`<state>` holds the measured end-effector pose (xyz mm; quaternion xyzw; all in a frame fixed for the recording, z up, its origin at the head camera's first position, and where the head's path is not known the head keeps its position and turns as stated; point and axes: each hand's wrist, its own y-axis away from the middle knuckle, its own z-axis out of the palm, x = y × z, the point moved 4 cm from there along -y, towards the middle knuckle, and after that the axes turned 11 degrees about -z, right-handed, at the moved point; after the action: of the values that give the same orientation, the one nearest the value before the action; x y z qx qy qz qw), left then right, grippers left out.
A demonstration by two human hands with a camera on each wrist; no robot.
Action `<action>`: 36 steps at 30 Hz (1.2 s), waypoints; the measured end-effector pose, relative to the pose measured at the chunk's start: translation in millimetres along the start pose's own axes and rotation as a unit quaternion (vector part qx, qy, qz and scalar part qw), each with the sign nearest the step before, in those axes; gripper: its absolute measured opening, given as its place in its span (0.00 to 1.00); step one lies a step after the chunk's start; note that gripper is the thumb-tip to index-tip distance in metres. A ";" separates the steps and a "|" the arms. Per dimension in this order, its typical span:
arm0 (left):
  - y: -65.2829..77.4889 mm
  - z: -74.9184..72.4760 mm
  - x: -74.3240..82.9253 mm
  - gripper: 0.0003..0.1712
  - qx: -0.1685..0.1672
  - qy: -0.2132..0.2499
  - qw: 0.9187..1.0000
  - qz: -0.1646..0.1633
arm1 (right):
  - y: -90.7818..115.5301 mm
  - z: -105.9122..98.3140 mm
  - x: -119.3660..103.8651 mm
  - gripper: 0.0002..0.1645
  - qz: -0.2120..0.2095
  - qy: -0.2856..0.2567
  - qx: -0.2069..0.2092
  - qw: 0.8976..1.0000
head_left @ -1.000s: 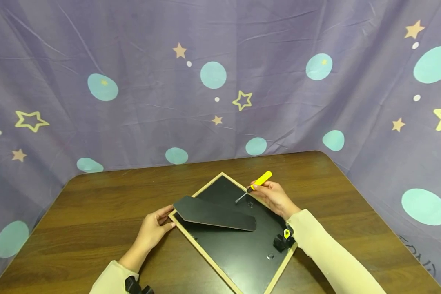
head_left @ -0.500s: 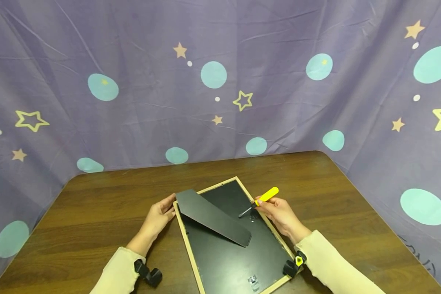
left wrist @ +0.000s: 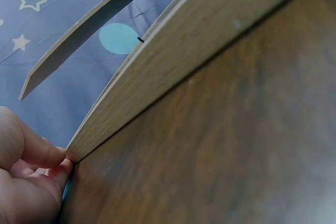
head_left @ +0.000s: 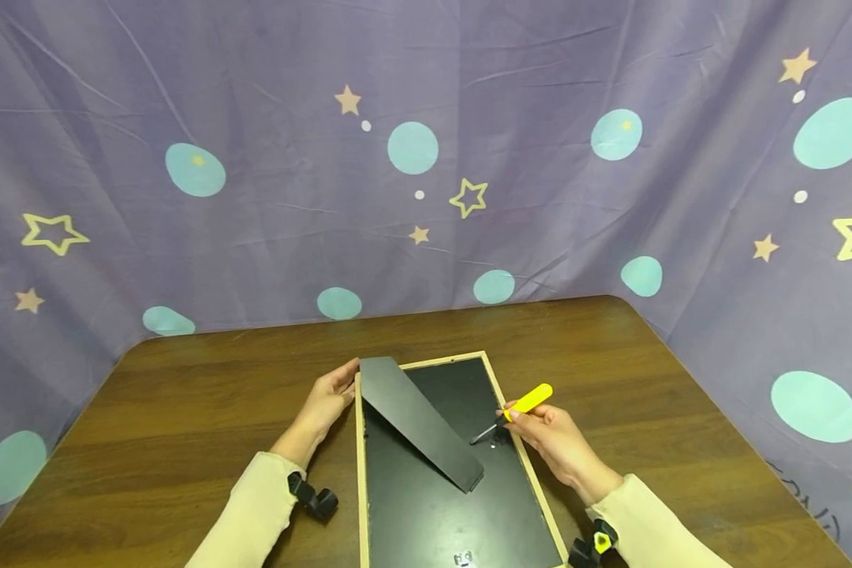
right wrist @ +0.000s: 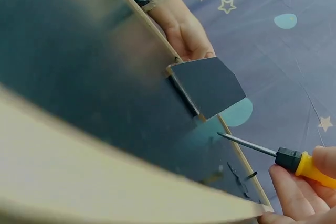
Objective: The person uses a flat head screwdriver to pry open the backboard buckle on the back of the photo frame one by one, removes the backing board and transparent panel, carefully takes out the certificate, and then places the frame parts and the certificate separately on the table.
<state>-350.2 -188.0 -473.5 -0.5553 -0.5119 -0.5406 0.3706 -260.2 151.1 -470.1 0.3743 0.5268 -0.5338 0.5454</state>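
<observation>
**Frame Face Down, Stand Raised, Screwdriver Over the Backing**

I have the picture frame (head_left: 362, 489) lying on the surface (head_left: 184, 426), black backing up, its near end toward me. My guess is that it lies this way because the fittings are all on the back. My left hand (head_left: 326, 406) pinches the far-left corner between thumb and fingers, probably to steady it. My right hand (head_left: 557, 446) grips the screwdriver (head_left: 528, 402) by its yellow handle, low on the grip as if for fine control, with the blade slanting left over the backing beside a small metal fitting (head_left: 495, 443).

The stand (head_left: 419, 422) lifts away from the backing, its wide end rising over the far-left corner; it seems hinged at the narrow end, so it probably juts up simply because nothing presses it flat.

Some things I can't make out. Neither the head view nor the right wrist view settles whether the blade tip touches the backing or floats above it. The fitting is too dark and small to read, and a second fitting (head_left: 463, 558) sits right at the bottom of my head view, where the frame's near end is cut off. The front face is hidden, as is the backing beneath the stand.
</observation>
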 end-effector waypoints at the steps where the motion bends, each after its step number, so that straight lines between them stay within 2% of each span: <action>1: -0.7 0.1 -0.2 0.34 0.002 0.001 1.000 -0.001 | 0.8 -0.4 0.1 0.25 0.000 0.000 -0.002 1.000; 6: 4.0 1.9 0.1 0.32 0.023 -0.007 1.000 0.004 | -1.7 -0.2 -3.5 0.20 -0.020 0.003 0.018 1.000; 9: 15.0 4.1 0.7 0.30 0.035 -0.010 0.999 0.007 | -8.7 4.1 -9.8 0.20 -0.047 0.007 0.026 0.999; 12: 31.3 5.8 0.8 0.29 0.033 -0.013 0.999 -0.002 | -18.5 15.3 -16.0 0.22 -0.063 0.002 0.011 0.998; 17: 55.7 12.4 -1.0 0.29 -0.002 0.001 1.000 -0.022 | -36.3 41.4 -21.3 0.22 -0.071 -0.002 -0.019 0.997; 21: 64.7 16.4 -3.3 0.36 -0.044 0.021 0.999 -0.019 | -49.4 62.5 -19.2 0.21 -0.072 -0.003 -0.026 0.997; 26: 68.3 17.5 -4.9 0.47 -0.086 -0.001 0.996 -0.001 | -59.4 89.8 -14.5 0.19 -0.069 -0.018 -0.046 0.996; 31: 68.0 17.0 -5.2 0.48 -0.103 -0.039 0.994 0.023 | -63.4 112.2 -12.5 0.19 -0.064 -0.034 -0.055 0.996; 36: 66.3 16.4 -5.1 0.49 -0.114 -0.067 0.991 0.031 | -62.9 124.5 -4.1 0.17 -0.051 -0.033 -0.053 0.997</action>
<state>-281.8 -186.3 -471.4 -0.6445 -0.4531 -0.5455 0.2857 -299.3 21.6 -435.9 0.2996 0.5547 -0.5442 0.5535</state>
